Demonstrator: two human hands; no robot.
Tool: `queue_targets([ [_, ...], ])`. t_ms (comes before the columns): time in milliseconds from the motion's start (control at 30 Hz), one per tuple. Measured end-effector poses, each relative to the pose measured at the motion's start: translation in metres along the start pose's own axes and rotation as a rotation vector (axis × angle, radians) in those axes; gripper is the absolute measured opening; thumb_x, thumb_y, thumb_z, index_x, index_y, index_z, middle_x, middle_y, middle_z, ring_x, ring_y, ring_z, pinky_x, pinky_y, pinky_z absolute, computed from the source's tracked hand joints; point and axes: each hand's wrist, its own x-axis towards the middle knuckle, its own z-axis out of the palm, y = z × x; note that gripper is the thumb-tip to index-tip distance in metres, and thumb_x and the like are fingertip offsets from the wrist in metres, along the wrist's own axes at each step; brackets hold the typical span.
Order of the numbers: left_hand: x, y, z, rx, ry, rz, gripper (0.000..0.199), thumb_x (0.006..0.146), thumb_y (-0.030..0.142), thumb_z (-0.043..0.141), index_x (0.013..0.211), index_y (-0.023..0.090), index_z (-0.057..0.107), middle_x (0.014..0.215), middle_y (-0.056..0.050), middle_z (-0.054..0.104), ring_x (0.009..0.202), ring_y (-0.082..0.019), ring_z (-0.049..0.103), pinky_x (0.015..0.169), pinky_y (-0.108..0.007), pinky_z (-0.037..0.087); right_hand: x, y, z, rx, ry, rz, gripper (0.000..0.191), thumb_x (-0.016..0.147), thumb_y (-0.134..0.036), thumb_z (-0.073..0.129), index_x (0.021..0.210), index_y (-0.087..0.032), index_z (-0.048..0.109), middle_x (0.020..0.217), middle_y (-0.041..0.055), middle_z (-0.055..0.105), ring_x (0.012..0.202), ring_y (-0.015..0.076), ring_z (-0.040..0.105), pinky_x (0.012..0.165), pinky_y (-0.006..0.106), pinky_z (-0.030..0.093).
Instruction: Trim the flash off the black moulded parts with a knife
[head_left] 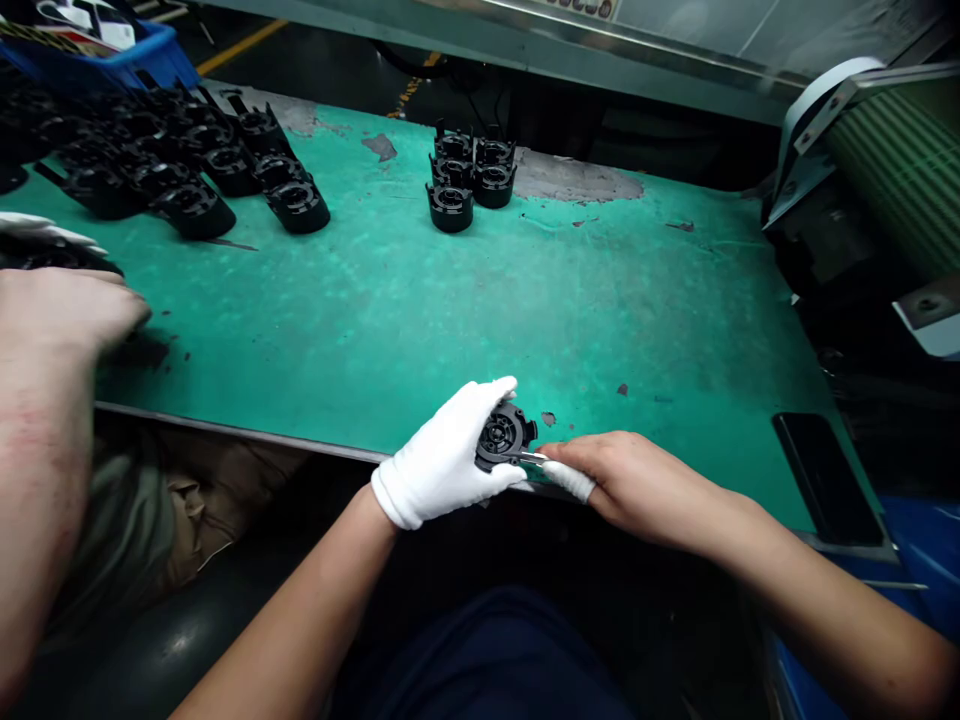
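Observation:
A round black plastic part (501, 434) is held over the front edge of the green table (420, 320). My left hand (450, 455), in a white glove, wraps round it from the left, thumb below and fingers above. My right hand (600, 468) is bare except for a white wrap on one digit. Its fingers are closed on a thin metal tool (531, 457), whose tip touches the lower right side of the part. The rest of the tool is hidden in the hand.
Several black housings stand in a small group (451, 207) at the back and in a larger group (193, 205) at the left. Another person's arm (52, 340) reaches in at the left. A phone (829, 480) lies at the right; a machine (885, 170) stands behind.

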Motion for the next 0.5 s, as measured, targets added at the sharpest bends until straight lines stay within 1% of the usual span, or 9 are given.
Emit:
queue_targets([
  [33, 0.001, 0.0, -0.002, -0.006, -0.017, 0.006, 0.087, 0.08, 0.045, 0.077, 0.15, 0.024, 0.029, 0.145, -0.013, 0.05, 0.135, -0.03, 0.049, 0.117, -0.049, 0.042, 0.001, 0.001, 0.0, 0.013, -0.009, -0.004, 0.046, 0.084, -0.008, 0.051, 0.119, -0.031, 0.069, 0.111, 0.001, 0.077, 0.096, 0.0201, 0.073, 0.081, 0.026, 0.053],
  [133, 0.004, 0.0, -0.005, -0.009, -0.031, 0.02, 0.086, 0.08, 0.045, 0.076, 0.15, 0.024, 0.03, 0.145, -0.012, 0.049, 0.135, -0.029, 0.049, 0.116, -0.048, 0.043, 0.003, 0.005, 0.004, 0.028, -0.025, 0.035, 0.057, 0.082, -0.005, 0.048, 0.131, -0.029, 0.062, 0.123, 0.003, 0.072, 0.107, 0.0228, 0.069, 0.088, 0.03, 0.052],
  [233, 0.004, 0.0, -0.005, -0.001, -0.033, 0.025, 0.085, 0.08, 0.044, 0.076, 0.149, 0.023, 0.031, 0.145, -0.011, 0.049, 0.136, -0.027, 0.048, 0.117, -0.045, 0.043, 0.004, 0.006, 0.008, -0.011, -0.028, 0.064, 0.061, 0.082, -0.005, 0.045, 0.138, -0.028, 0.056, 0.127, 0.0041, 0.07, 0.11, 0.0237, 0.068, 0.087, 0.031, 0.051],
  [333, 0.004, -0.001, -0.004, 0.009, -0.044, 0.022, 0.086, 0.081, 0.045, 0.075, 0.149, 0.022, 0.029, 0.146, -0.011, 0.048, 0.137, -0.025, 0.046, 0.119, -0.042, 0.04, 0.007, 0.004, 0.003, -0.057, -0.068, 0.025, 0.06, 0.081, -0.005, 0.044, 0.134, -0.03, 0.059, 0.119, 0.0026, 0.073, 0.102, 0.0238, 0.07, 0.078, 0.03, 0.05],
  [433, 0.005, -0.002, -0.007, 0.022, -0.059, 0.029, 0.087, 0.081, 0.047, 0.075, 0.15, 0.022, 0.029, 0.148, -0.011, 0.046, 0.138, -0.025, 0.045, 0.12, -0.042, 0.039, 0.012, 0.003, -0.01, -0.116, -0.102, -0.022, 0.051, 0.082, -0.008, 0.046, 0.125, -0.031, 0.063, 0.109, 0.0017, 0.074, 0.09, 0.0244, 0.071, 0.067, 0.03, 0.045],
  [500, 0.006, -0.002, -0.007, 0.031, -0.061, 0.039, 0.085, 0.08, 0.045, 0.076, 0.149, 0.022, 0.03, 0.147, -0.011, 0.047, 0.137, -0.025, 0.047, 0.119, -0.042, 0.04, 0.013, 0.004, -0.016, -0.091, -0.113, -0.045, 0.048, 0.083, -0.008, 0.047, 0.121, -0.031, 0.064, 0.108, 0.0022, 0.074, 0.089, 0.0241, 0.07, 0.066, 0.03, 0.043],
])
